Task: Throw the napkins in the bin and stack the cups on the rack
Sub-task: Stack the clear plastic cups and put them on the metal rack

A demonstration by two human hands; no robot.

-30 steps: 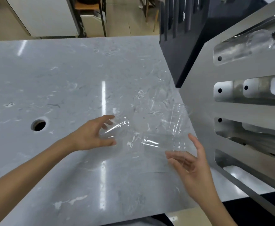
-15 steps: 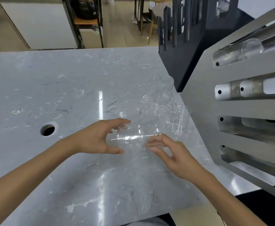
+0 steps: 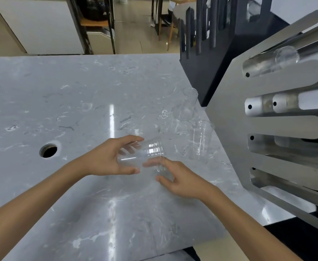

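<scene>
A clear plastic cup (image 3: 146, 154) lies on its side just above the grey marble counter (image 3: 79, 102). My left hand (image 3: 109, 157) grips its wide end, thumb below and fingers over the top. My right hand (image 3: 177, 178) closes its fingers around the other end of the same cup. Two more clear cups stand near the rack: one upright (image 3: 201, 140), another further back (image 3: 185, 108). The silver slotted cup rack (image 3: 278, 127) rises at the right, with a clear cup (image 3: 284, 57) lodged in its top slot. No napkins are in view.
A round hole (image 3: 48, 150) is cut in the counter to the left of my hands. A dark slotted holder (image 3: 214, 53) stands behind the silver rack. Beyond the counter's far edge are a white cabinet, chairs and floor.
My right hand has moved left and up from open beside the cups to closing on the lying cup. My left hand has kept hold of that cup. The view tilted up slightly.
</scene>
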